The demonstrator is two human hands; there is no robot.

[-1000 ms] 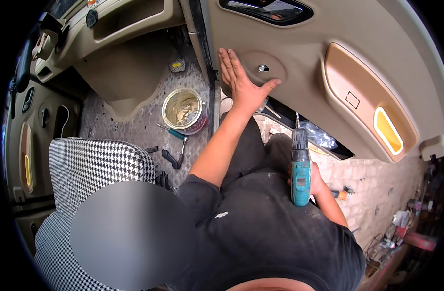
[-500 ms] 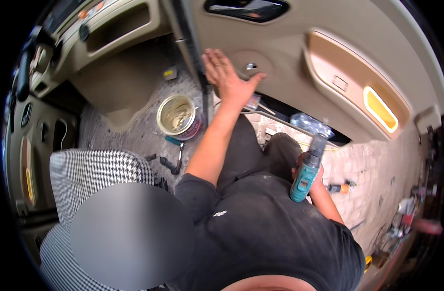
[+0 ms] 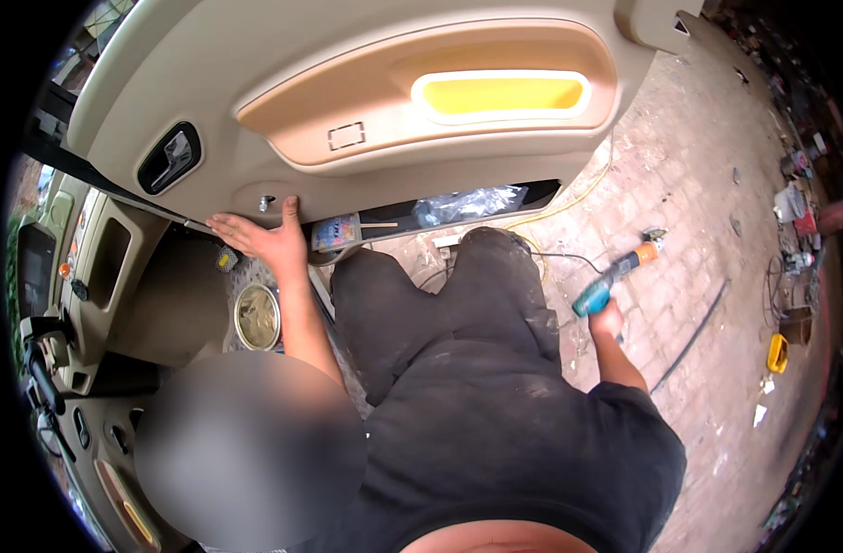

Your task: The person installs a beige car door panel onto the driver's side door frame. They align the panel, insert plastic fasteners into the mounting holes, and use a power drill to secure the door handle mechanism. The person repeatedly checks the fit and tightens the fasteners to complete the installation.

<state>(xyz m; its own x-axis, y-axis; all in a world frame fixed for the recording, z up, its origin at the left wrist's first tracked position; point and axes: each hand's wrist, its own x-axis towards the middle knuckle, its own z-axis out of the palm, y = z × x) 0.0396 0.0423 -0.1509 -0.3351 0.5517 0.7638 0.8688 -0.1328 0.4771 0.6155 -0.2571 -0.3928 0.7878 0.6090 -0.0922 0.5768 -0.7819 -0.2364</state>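
Our left hand (image 3: 260, 238) lies flat and open on the door panel (image 3: 366, 184), just below its handle (image 3: 168, 158). Our right hand (image 3: 608, 320), well apart to the right, grips a teal drill (image 3: 615, 275) over the brick floor (image 3: 698, 212). A tin (image 3: 257, 317) sits near the left forearm.

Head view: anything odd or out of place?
The beige car door panel carries a small screw standing out beside the left hand. A yellow cable and black cords trail loose across the brick floor.
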